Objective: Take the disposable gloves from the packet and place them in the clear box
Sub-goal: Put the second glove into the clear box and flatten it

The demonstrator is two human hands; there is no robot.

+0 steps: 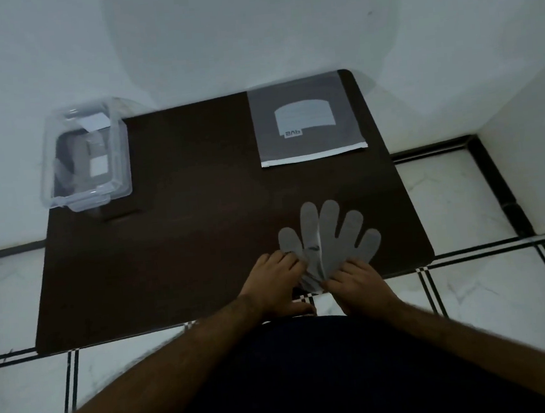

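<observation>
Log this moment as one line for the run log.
phase: handling gloves | hands: left, right on cuff end | packet: far right | clear box: far left

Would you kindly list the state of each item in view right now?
Translucent grey disposable gloves: out of packet, flat on the dark brown table.
Grey flat packet: lying flat, far right.
Clear plastic box: far left, no gloves visibly inside.
Left hand: gripping glove cuffs.
Right hand: gripping glove cuffs.
</observation>
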